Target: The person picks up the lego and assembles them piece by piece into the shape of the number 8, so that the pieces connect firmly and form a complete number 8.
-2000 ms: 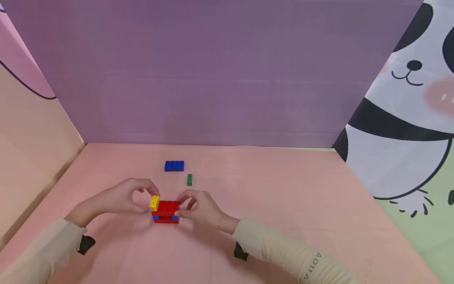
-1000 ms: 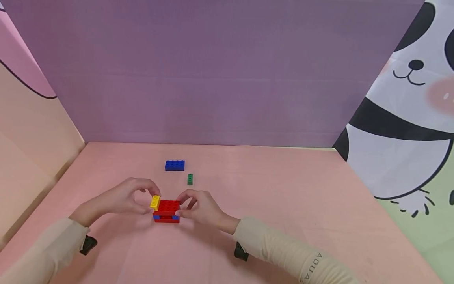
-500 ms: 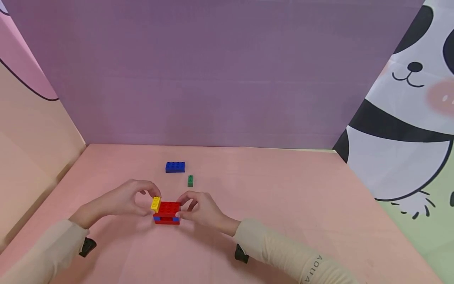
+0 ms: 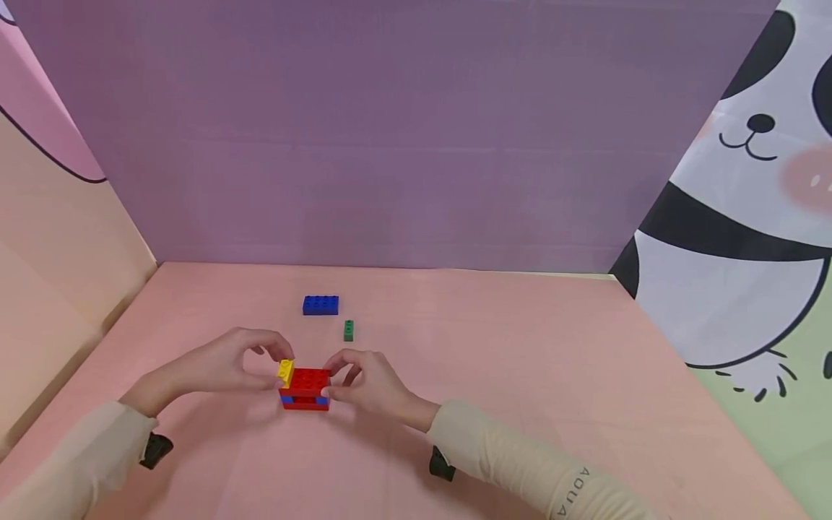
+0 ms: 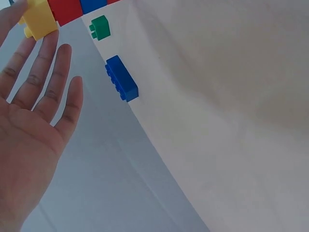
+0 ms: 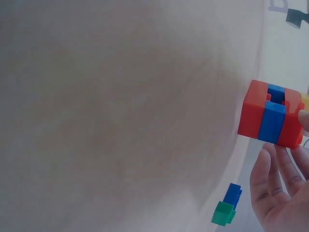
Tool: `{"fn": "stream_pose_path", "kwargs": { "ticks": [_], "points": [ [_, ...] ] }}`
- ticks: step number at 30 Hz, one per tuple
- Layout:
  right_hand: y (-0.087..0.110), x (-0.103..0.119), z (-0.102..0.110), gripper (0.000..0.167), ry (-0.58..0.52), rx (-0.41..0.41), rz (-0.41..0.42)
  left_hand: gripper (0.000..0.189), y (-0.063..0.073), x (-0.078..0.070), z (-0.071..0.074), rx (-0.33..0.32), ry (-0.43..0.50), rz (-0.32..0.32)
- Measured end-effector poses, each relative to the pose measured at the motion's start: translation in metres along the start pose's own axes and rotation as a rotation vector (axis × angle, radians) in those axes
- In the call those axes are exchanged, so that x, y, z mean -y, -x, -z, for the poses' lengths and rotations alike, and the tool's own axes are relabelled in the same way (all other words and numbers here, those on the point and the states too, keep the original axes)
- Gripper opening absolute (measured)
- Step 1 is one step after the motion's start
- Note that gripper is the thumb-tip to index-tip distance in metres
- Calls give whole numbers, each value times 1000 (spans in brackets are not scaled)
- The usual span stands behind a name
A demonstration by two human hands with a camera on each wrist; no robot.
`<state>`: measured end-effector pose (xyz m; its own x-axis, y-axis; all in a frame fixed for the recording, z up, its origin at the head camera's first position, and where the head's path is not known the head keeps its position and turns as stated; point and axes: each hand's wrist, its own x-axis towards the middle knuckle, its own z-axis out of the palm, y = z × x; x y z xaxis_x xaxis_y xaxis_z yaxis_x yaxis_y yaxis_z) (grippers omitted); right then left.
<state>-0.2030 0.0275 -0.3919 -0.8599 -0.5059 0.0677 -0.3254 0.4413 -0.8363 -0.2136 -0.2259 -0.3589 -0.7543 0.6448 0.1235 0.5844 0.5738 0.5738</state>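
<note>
My left hand (image 4: 227, 363) pinches a small yellow brick (image 4: 285, 371) between thumb and fingers at the left end of a stacked brick build. The upper red brick (image 4: 313, 378) lies under it; whether the yellow one is fully seated cannot be told. Below, blue bricks (image 6: 272, 122) with a gap between them stand on a lower red brick (image 4: 305, 406). With thumb and fingers, my right hand (image 4: 377, 386) grips the build's right end. In the left wrist view the yellow brick (image 5: 40, 19) shows its studs beside the fingers.
Behind the build, a small green brick (image 4: 349, 331) and a longer blue brick (image 4: 321, 305) lie loose on the pink tabletop (image 4: 507, 347). A purple panel (image 4: 390, 144) rises at the back, and a panda-printed panel (image 4: 734, 289) stands at the right.
The left wrist has shifted very slightly left in the last half second. Both hands keep their holds, and the loose bricks lie where they were.
</note>
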Motion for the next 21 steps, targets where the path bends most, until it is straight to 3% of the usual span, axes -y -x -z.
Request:
{"fn": "stream_pose_path", "kwargs": {
  "ticks": [11, 21],
  "points": [
    [0, -1, 0, 26, 4, 3, -5, 29, 0, 5, -2, -21, 21, -18],
    [-1, 0, 0, 26, 11, 2, -13, 30, 3, 10, -7, -45, 70, 30]
  ]
}}
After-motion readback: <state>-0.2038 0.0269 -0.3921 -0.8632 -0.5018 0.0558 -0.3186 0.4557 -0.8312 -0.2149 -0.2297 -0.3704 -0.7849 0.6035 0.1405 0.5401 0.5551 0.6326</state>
